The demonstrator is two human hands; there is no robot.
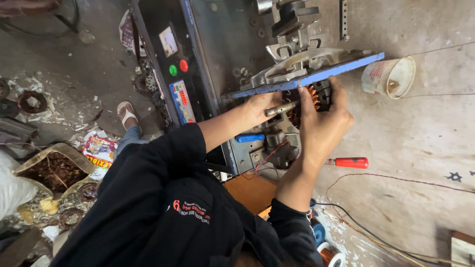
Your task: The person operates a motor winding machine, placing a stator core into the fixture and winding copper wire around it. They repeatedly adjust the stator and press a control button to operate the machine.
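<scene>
Soft, even daylight, faint shadows, mild wide-angle bending at edges; the dark sleeve perhaps slightly underexposed.

Both arms reach forward in black sleeves pushed back to the elbows, forearms bare. The left hand (262,105) lies knuckles up, fingers curled closed and partly hidden. The right hand (322,121) stands just beside it, back toward the camera, wrist bent, fingers wrapped closed and thumb raised alongside.
</scene>
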